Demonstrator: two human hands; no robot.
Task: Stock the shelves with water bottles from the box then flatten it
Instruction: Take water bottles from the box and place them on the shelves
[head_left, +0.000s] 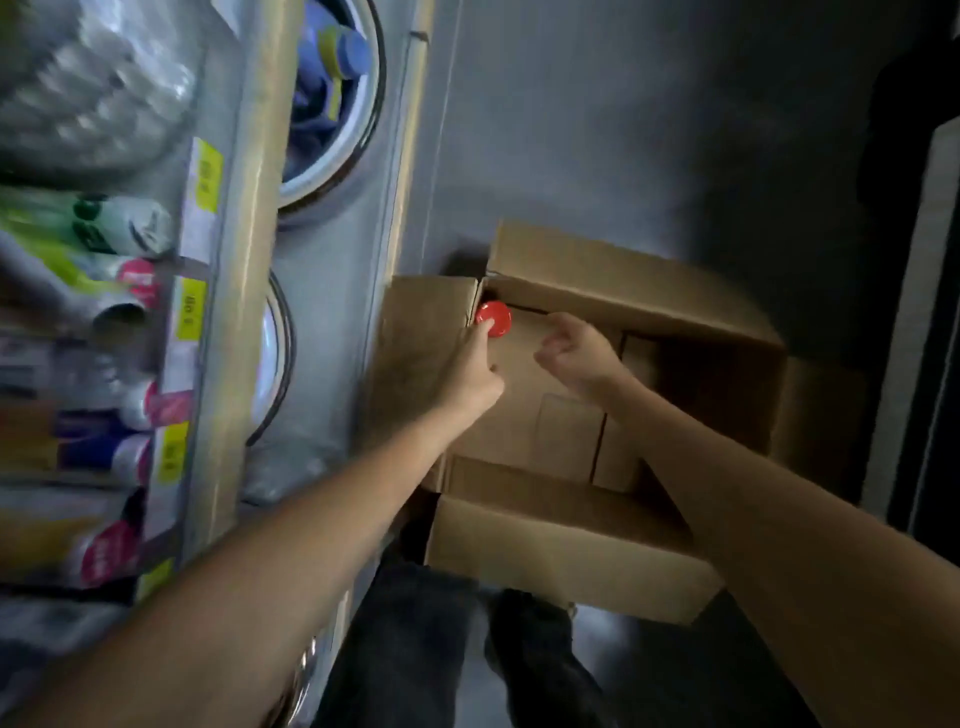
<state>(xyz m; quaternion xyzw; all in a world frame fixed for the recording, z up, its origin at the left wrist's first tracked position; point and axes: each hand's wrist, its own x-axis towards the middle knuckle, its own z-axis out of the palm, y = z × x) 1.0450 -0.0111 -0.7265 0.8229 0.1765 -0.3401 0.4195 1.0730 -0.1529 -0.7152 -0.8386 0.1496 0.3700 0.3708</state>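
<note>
- Dark trousers and a dark shoe are showing at the bottom edge, standing just beside the box.
- Two bare forearms are stretching forward and down from the lower corners, converging over the box.
- An open brown corrugated cardboard box is sitting on the smooth grey floor, its flaps folding outward. The near flap is lying toward the shoe, and the inside is showing flat cardboard panels.
- The left grip is reaching into the box's far left corner with its fingers extending almost straight. One fingertip is touching the rim of the cap, and the grip is not closing round anything.
- The right grip is hovering over the middle of the box, palm turning down and fingers curling loosely. It is holding nothing and staying apart from the cap.
- A red round glossy plastic bottle cap is sitting in that far left corner, tucked against the box wall. The bottle beneath it is hiding from view.
- To the left, a pale metal shelf edge is carrying yellow price labels.
- Blurred plastic bottles with green, pink and white wrapping are lying behind the labels.
</note>
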